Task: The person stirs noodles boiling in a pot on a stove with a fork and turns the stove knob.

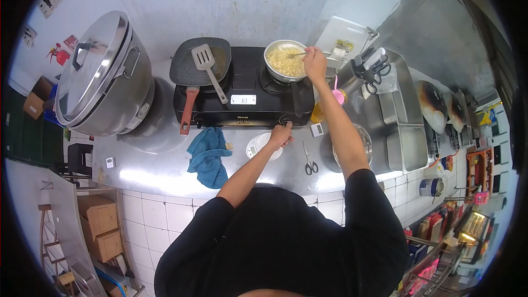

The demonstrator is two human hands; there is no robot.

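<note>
A white saucepan [266, 58] with a black handle sits on the right burner of a black two-burner gas stove [245, 77]. Pale yellow instant noodles [288, 66] fill it. My right hand [315, 64] is closed on the handle of a metal fork [297, 55], whose tip is among the noodles. Down at the stove's front, my left hand [282, 135] grips the right control knob [283, 120]. A square dark grill pan [184, 66] with a red-brown handle occupies the left burner. Across it lies a slotted spatula [209, 71].
Near the counter's front are a blue cloth [209, 159], a white kitchen scale [273, 150] partly behind my left forearm, and scissors [311, 162]. A large metal cooker [107, 82] stands left. Steel pans [407, 146] and a utensil holder [357, 77] are right.
</note>
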